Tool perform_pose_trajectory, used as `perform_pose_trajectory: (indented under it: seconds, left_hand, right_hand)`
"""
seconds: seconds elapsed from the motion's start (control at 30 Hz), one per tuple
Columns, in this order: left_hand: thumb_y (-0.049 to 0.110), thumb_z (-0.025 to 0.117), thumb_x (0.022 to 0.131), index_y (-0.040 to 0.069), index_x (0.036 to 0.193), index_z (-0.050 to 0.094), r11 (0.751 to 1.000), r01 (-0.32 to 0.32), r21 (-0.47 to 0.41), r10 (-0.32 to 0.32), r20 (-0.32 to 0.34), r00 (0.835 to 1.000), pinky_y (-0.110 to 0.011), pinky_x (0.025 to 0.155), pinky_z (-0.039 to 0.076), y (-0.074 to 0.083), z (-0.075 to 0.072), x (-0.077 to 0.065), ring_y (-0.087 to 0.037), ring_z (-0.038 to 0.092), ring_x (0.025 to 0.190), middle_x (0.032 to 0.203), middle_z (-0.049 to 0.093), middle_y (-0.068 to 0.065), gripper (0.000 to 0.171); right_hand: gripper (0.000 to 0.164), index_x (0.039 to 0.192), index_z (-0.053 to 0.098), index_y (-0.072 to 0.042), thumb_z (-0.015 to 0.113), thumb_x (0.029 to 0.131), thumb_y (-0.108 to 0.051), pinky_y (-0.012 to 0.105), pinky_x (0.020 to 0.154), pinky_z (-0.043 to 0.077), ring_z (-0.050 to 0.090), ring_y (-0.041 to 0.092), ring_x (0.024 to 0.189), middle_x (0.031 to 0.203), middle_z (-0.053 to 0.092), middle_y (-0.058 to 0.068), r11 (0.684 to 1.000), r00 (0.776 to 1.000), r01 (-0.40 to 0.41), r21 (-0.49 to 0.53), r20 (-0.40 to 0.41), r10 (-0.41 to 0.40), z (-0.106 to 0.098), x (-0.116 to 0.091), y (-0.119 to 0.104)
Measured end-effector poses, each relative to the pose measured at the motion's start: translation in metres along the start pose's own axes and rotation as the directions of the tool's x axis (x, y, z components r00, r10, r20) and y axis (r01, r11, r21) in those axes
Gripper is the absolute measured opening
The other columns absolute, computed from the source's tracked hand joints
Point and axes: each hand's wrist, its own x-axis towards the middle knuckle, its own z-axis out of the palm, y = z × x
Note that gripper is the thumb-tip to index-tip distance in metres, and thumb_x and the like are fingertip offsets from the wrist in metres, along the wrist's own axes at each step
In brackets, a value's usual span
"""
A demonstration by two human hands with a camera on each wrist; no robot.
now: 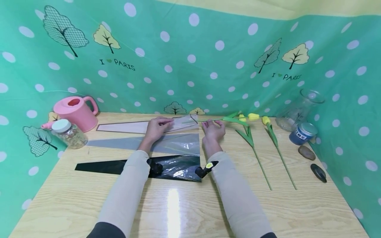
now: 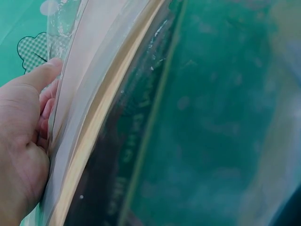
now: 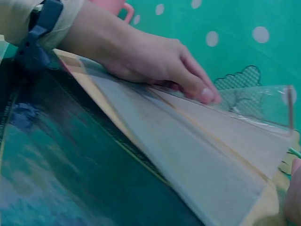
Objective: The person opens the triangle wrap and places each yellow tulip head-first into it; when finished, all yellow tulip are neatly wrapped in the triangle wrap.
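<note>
My left hand [image 1: 157,128] pinches the upper film of a white, tapered flower sleeve [image 1: 128,127] near its wide end. The left wrist view shows thumb and fingers of this hand [image 2: 23,122] at the clear film's edge. With its fingertips, my right hand [image 1: 213,130] holds the stem of a yellow artificial tulip [image 1: 253,116], which lies sideways with its stem end toward the sleeve's mouth. Below the white one lie a grey sleeve [image 1: 175,143] and a black sleeve [image 1: 101,166], both with clear fronts. Only part of the right hand [image 3: 292,197] shows in the right wrist view.
Two more yellow tulips, one stem [image 1: 262,165] beside another [image 1: 285,162], lie at right. Beyond them stand a glass vase [image 1: 300,110], a blue jar [image 1: 302,134] and two stones, one brown [image 1: 306,152], one black [image 1: 318,173]. A pink watering can [image 1: 78,114] and lidded jar [image 1: 69,134] stand left.
</note>
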Motion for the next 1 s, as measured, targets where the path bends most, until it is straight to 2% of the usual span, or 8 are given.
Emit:
perform_pose_trajectory:
  seconds: [0.13, 0.37, 0.6, 0.7, 0.8, 0.83, 0.9, 1.0]
  left_hand:
    - [0.023, 0.075, 0.097, 0.013, 0.116, 0.080, 1.000, -0.009, -0.005, 0.009, -0.007, 1.000, -0.036, 0.090, 0.052, 0.000, 0.001, 0.000, -0.027, 0.066, 0.112, 0.122, 0.074, -0.010, 0.022]
    - [0.024, 0.075, 0.097, 0.013, 0.116, 0.080, 1.000, -0.016, -0.004, 0.016, -0.016, 1.000, -0.034, 0.089, 0.051, 0.000, 0.001, 0.000, -0.027, 0.067, 0.111, 0.121, 0.075, -0.010, 0.022]
    - [0.021, 0.075, 0.097, 0.012, 0.115, 0.080, 0.999, -0.035, -0.010, 0.035, -0.024, 0.999, -0.037, 0.090, 0.051, -0.003, 0.000, 0.000, -0.028, 0.067, 0.112, 0.120, 0.075, -0.012, 0.021]
    - [0.021, 0.074, 0.097, 0.011, 0.116, 0.080, 0.999, -0.038, -0.016, 0.038, -0.022, 0.999, -0.038, 0.091, 0.051, -0.004, 0.001, 0.000, -0.028, 0.067, 0.112, 0.120, 0.075, -0.012, 0.021]
    - [0.021, 0.074, 0.097, 0.012, 0.116, 0.079, 0.999, -0.036, -0.018, 0.036, -0.014, 0.999, -0.039, 0.091, 0.052, -0.003, 0.003, -0.001, -0.028, 0.067, 0.112, 0.121, 0.075, -0.012, 0.022]
    - [0.021, 0.073, 0.098, 0.012, 0.117, 0.079, 0.999, -0.032, -0.018, 0.032, -0.011, 0.999, -0.039, 0.092, 0.052, -0.003, 0.003, -0.001, -0.028, 0.067, 0.112, 0.122, 0.075, -0.011, 0.022]
    - [0.021, 0.073, 0.098, 0.013, 0.117, 0.079, 1.000, -0.025, -0.019, 0.025, -0.009, 1.000, -0.040, 0.092, 0.053, -0.002, 0.002, -0.001, -0.028, 0.067, 0.112, 0.122, 0.075, -0.011, 0.022]
    - [0.022, 0.073, 0.098, 0.014, 0.117, 0.079, 1.000, -0.011, -0.010, 0.011, -0.006, 1.000, -0.042, 0.094, 0.053, -0.001, 0.001, 0.000, -0.027, 0.067, 0.112, 0.123, 0.074, -0.009, 0.022]
  right_hand:
    - [0.038, 0.127, 0.050, 0.000, 0.068, 0.094, 0.007, 0.031, 0.086, 0.062, 0.070, 0.035, 0.106, 0.115, 0.063, 0.021, 0.999, 1.000, -0.018, -0.045, 0.000, 0.018, -0.002, -0.004, 0.007]
    - [0.022, 0.109, 0.056, -0.005, 0.071, 0.094, 0.002, 0.029, 0.085, 0.062, 0.073, 0.022, 0.087, 0.109, 0.069, 0.021, 0.997, 0.999, -0.033, -0.072, -0.004, 0.033, -0.001, -0.008, 0.010]
    - [0.013, 0.099, 0.060, -0.005, 0.071, 0.095, 0.001, 0.031, 0.086, 0.062, 0.072, 0.023, 0.087, 0.120, 0.069, 0.026, 0.995, 0.999, -0.054, -0.089, 0.004, 0.054, -0.001, -0.006, 0.011]
    - [0.015, 0.107, 0.063, 0.000, 0.071, 0.095, 0.000, 0.033, 0.090, 0.061, 0.072, 0.024, 0.092, 0.122, 0.068, 0.027, 0.992, 0.998, 0.005, -0.127, 0.056, 0.002, -0.007, -0.003, 0.004]
    - [0.026, 0.119, 0.062, 0.004, 0.071, 0.094, -0.001, 0.034, 0.092, 0.061, 0.071, 0.026, 0.096, 0.116, 0.070, 0.021, 0.971, 0.978, 0.151, -0.187, 0.169, -0.119, -0.016, 0.007, -0.016]
    - [0.029, 0.121, 0.063, 0.005, 0.072, 0.094, -0.002, 0.033, 0.091, 0.061, 0.071, 0.024, 0.093, 0.110, 0.071, 0.017, 0.952, 0.963, 0.213, -0.219, 0.211, -0.167, -0.020, 0.013, -0.025]
    - [0.028, 0.119, 0.065, 0.002, 0.075, 0.094, -0.005, 0.028, 0.088, 0.060, 0.070, 0.018, 0.090, 0.099, 0.070, 0.005, 0.879, 0.920, 0.349, -0.324, 0.296, -0.256, -0.027, 0.026, -0.047]
    - [0.026, 0.116, 0.069, -0.002, 0.077, 0.094, -0.012, 0.020, 0.084, 0.056, 0.067, 0.011, 0.092, 0.094, 0.068, -0.006, 0.697, 0.850, 0.508, -0.505, 0.425, -0.311, -0.039, 0.043, -0.082]
